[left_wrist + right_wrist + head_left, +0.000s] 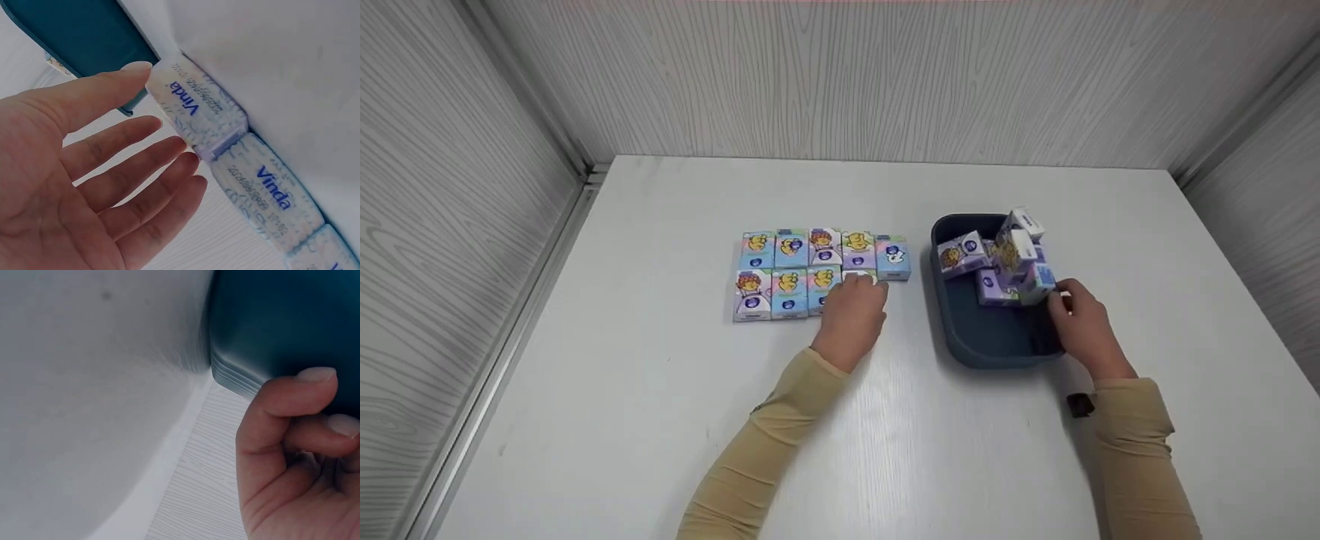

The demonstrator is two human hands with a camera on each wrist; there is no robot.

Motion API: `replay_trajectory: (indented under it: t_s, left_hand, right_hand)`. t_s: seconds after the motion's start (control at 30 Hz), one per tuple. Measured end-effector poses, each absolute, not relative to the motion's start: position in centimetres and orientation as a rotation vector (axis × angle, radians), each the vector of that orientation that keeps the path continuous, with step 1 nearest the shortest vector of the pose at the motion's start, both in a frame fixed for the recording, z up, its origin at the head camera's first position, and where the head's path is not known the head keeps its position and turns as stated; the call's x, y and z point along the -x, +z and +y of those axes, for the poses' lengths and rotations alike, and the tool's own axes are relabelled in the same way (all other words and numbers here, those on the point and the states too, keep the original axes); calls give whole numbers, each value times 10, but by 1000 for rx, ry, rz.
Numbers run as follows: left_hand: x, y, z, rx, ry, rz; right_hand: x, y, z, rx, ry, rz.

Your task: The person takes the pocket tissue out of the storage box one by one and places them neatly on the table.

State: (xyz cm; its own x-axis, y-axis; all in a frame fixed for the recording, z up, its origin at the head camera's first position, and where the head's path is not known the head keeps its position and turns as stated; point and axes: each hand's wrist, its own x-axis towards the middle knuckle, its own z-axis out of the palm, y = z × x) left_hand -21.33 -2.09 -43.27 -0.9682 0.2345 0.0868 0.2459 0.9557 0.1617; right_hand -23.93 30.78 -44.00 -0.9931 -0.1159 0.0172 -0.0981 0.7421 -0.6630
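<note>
Small Vinda tissue packs with cartoon prints lie flat in two touching rows on the white table. My left hand is over the right end of the near row, partly covering the last tissue pack there. In the left wrist view its thumb tip is at that pack's corner, and the other fingers reach loosely along its upper edge. To the right stands a dark blue plastic basket with several tissue packs piled in its far part. My right hand grips the basket's right side near the front, fingers bent.
One tissue pack ends the far row on the right, with a strip of table between it and the basket. Some packs in the pile rise above the basket's rim. A grey wood-grain panel stands behind the table, with others at both sides.
</note>
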Motion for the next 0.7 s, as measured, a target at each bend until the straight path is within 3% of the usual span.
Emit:
replay_trajectory:
  t_s: [0.33, 0.7]
  left_hand:
    - [217, -419, 7, 438, -304, -2956]
    - [235, -402, 61, 807, -217, -2783]
  right_hand:
    - [239, -442, 307, 170, -1089, 2931]
    - [240, -441, 306, 162, -1080, 2947]
